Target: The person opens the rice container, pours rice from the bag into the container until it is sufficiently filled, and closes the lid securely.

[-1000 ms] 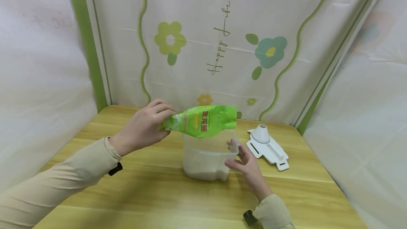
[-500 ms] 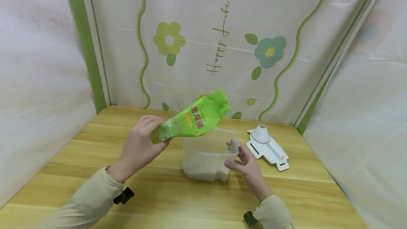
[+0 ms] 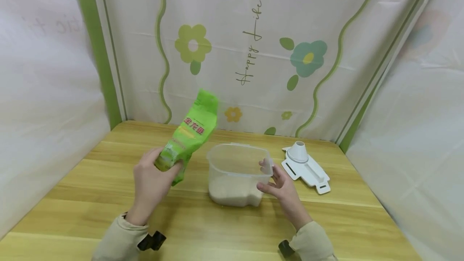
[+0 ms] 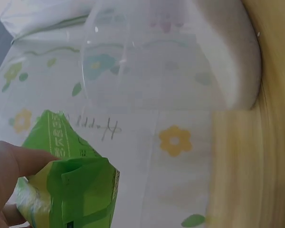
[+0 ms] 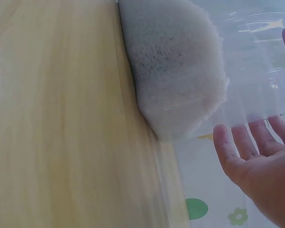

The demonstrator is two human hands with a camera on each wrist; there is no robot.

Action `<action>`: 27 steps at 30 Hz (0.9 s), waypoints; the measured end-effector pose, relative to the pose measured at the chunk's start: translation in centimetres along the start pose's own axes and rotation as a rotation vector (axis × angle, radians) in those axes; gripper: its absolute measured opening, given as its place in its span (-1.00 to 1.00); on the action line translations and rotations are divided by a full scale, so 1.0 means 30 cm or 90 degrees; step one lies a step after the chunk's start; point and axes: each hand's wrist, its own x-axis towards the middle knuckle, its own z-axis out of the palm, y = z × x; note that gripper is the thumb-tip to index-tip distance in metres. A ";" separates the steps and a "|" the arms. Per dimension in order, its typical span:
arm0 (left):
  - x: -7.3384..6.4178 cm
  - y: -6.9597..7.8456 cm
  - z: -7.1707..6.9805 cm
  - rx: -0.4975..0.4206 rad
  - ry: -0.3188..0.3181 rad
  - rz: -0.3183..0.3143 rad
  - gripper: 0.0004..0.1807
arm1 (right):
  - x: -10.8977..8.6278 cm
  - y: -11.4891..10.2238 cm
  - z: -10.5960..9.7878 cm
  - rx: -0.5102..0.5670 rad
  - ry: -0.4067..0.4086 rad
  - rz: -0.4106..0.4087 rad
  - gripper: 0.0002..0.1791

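Note:
My left hand (image 3: 150, 184) grips a green rice bag (image 3: 192, 128) by its lower end, left of the container. Tilted, the bag has its crumpled upper end pointing up and right. A clear plastic container (image 3: 214, 168) stands upright on the table without a lid. White grains that look like rice (image 5: 175, 66) fill its lower part. At the container's right end, my right hand (image 3: 286, 196) holds the wall, thumb in front and fingers behind. In the left wrist view, the bag's folded green end (image 4: 83, 190) faces the camera; whether anything is inside is hidden.
A white lid with a cone-shaped spout (image 3: 308, 168) lies on the wooden table (image 3: 203, 233), right of the container. Behind the table hangs a flowered curtain (image 3: 232, 43), with pale sheets on both sides.
My left hand has moved left and down with the bag, from above the container to beside it. The bag has swung from nearly level to steeply tilted. The right hand and container stay put.

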 end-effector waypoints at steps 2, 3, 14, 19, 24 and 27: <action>0.000 -0.021 0.002 0.003 0.022 -0.030 -0.66 | -0.001 0.002 0.000 0.003 -0.001 -0.001 -0.20; 0.002 -0.033 0.001 0.008 0.031 -0.045 -0.68 | -0.001 0.002 0.000 0.005 -0.001 -0.002 -0.20; 0.000 -0.203 -0.041 0.057 0.068 -0.173 -0.70 | 0.002 0.004 -0.005 0.003 -0.004 -0.015 -0.19; 0.005 -0.260 -0.067 0.077 0.082 -0.208 -0.68 | 0.005 0.010 -0.008 -0.003 -0.008 -0.015 -0.20; 0.014 -0.289 -0.084 0.094 0.058 -0.254 -0.62 | 0.004 0.011 -0.005 0.000 -0.003 -0.013 -0.19; 0.020 -0.300 -0.089 0.110 0.036 -0.272 -0.55 | 0.005 0.008 -0.003 0.000 0.002 -0.011 -0.19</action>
